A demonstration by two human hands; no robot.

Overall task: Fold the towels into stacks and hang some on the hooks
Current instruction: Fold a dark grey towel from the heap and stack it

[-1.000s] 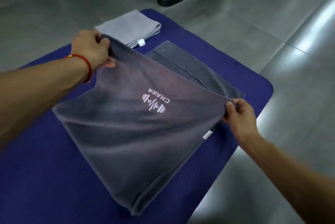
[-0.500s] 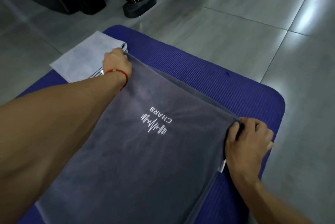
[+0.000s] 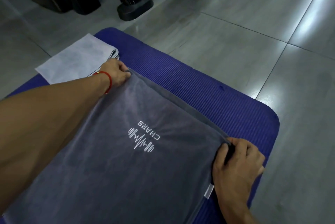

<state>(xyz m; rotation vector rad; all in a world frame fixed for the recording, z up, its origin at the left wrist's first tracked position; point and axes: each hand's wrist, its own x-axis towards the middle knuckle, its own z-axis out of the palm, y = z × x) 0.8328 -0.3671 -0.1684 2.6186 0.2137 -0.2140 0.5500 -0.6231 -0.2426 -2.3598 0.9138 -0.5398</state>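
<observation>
Now folded in half, the dark grey towel lies flat on the blue mat; a second ago its upper layer was still held up in the air, clear of the layer beneath. The left hand pinches the far left corner, and the right hand grips the far right corner with curled fingers, both now lowered onto the mat. The top edge sits close along the lower layer's edge, with a thin strip of the lower layer showing beyond it. The white logo faces up, and a small white tag shows at the right edge. A folded light grey towel rests at the mat's far left corner, just beside the left hand. Judged from this, the first fold is set down; further folds and stacking remain. No hooks are visible.
</observation>
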